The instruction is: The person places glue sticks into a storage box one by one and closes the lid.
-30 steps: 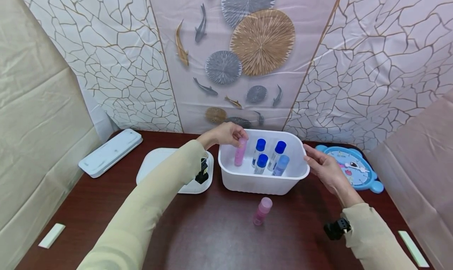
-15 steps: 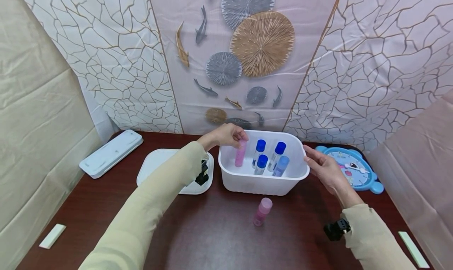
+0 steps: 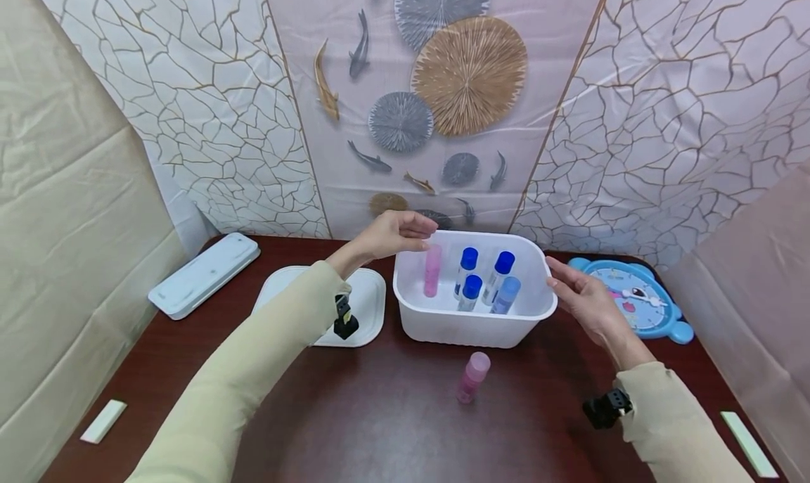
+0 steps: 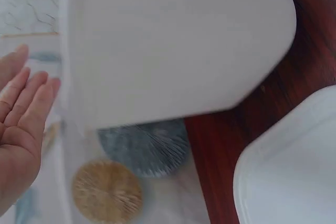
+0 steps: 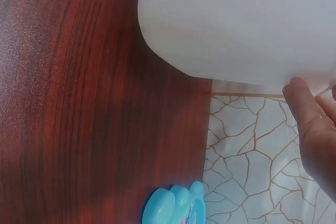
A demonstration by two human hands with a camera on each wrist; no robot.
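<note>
Left hand (image 3: pixel 397 233), fingers relaxed and holding nothing, hovers just above the pink bottle (image 3: pixel 433 270) standing at 9 o'clock inside the white tub (image 3: pixel 474 325); right hand (image 3: pixel 582 301), fingers straight, touches the tub's 3 o'clock rim.

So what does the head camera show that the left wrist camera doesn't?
Only the head view shows the bottles: a pink bottle and four blue-capped bottles upright in the tub, another pink bottle lying on the table, the blue clock, and the right hand at the tub's right rim. Only the left wrist view shows the left hand's open palm and straight fingers close up. Both show the white tub, the white lid and the left hand.
</note>
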